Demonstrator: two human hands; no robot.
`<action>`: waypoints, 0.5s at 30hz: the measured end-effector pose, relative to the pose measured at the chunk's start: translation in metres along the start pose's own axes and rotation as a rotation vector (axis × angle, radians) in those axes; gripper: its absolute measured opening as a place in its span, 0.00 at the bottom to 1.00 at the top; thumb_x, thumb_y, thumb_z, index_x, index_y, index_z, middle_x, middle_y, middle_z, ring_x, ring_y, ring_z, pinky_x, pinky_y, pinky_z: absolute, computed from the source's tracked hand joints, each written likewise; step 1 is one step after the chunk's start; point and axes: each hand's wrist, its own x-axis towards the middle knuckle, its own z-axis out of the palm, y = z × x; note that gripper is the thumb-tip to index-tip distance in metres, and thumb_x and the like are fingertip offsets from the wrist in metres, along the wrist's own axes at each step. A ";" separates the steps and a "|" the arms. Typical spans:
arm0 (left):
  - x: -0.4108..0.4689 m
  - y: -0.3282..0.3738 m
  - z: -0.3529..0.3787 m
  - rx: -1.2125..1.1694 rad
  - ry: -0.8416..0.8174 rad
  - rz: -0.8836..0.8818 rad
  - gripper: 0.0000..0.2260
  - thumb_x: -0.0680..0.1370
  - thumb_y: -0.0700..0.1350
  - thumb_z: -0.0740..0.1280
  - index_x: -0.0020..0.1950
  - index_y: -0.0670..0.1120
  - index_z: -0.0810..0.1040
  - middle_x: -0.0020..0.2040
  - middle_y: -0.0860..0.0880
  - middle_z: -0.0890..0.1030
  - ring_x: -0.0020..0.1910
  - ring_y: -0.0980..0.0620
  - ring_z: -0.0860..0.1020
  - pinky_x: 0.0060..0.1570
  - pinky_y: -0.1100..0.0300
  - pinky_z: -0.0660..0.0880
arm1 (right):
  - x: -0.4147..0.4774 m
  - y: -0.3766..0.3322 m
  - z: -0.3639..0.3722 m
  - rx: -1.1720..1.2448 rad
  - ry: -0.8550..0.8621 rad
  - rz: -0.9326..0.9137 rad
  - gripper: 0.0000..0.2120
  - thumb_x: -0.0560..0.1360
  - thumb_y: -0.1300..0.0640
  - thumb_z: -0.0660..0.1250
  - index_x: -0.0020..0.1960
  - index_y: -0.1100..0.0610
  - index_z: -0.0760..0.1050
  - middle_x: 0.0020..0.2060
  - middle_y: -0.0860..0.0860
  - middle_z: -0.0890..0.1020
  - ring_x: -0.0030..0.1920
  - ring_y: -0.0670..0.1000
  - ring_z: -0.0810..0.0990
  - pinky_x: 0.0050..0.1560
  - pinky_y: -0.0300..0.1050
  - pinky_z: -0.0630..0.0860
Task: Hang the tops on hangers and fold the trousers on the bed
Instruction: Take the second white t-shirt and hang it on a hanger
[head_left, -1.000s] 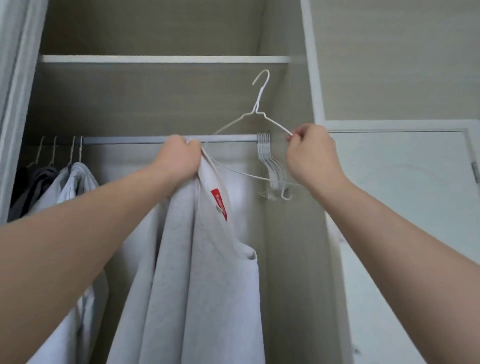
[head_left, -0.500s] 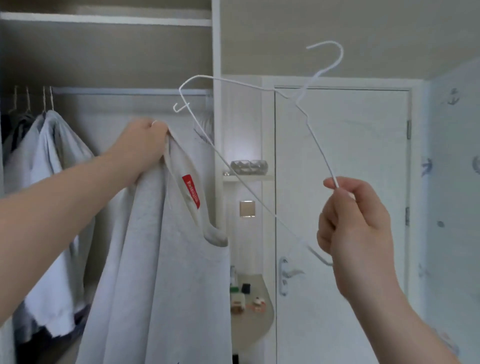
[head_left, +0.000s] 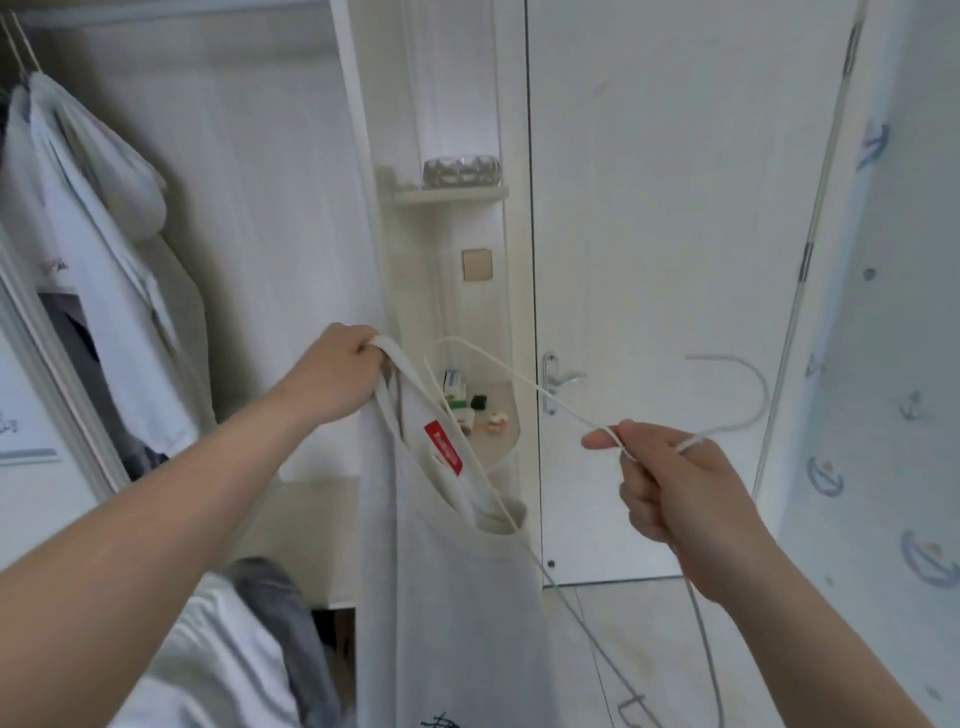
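White wire hanger (head_left: 524, 384), one, is being pinched near its hook by the right hand (head_left: 675, 488) at four o'clock; the left hand (head_left: 337, 379), centre, is gripping one pale grey top (head_left: 447, 597) by its collar, fingers curled shut

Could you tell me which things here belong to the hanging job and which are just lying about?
In use:
- grey top, collar held by left hand
- white wire hanger, held by right hand

Lying about:
- glass bowl on small shelf
- small boxes on lower shelf
- hung shirts
- door handle
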 end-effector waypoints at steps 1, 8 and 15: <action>-0.007 0.001 0.011 -0.011 -0.018 -0.015 0.13 0.81 0.37 0.56 0.45 0.33 0.77 0.44 0.36 0.81 0.42 0.40 0.78 0.40 0.61 0.74 | -0.013 0.007 -0.005 -0.036 0.006 -0.025 0.13 0.82 0.55 0.62 0.49 0.56 0.85 0.24 0.48 0.61 0.23 0.48 0.57 0.25 0.35 0.56; -0.052 -0.006 0.072 -0.392 -0.129 -0.348 0.16 0.82 0.36 0.55 0.48 0.42 0.83 0.46 0.39 0.84 0.45 0.42 0.82 0.49 0.50 0.83 | -0.097 0.054 -0.017 -0.159 0.091 -0.236 0.16 0.77 0.44 0.64 0.51 0.53 0.85 0.22 0.47 0.61 0.23 0.48 0.58 0.27 0.35 0.55; -0.075 -0.006 0.105 -0.095 -0.197 -0.149 0.18 0.80 0.37 0.57 0.32 0.46 0.73 0.29 0.49 0.71 0.31 0.50 0.69 0.33 0.58 0.63 | -0.145 0.093 -0.003 -0.381 0.097 -0.172 0.10 0.77 0.47 0.63 0.49 0.44 0.84 0.19 0.50 0.65 0.22 0.45 0.60 0.25 0.37 0.55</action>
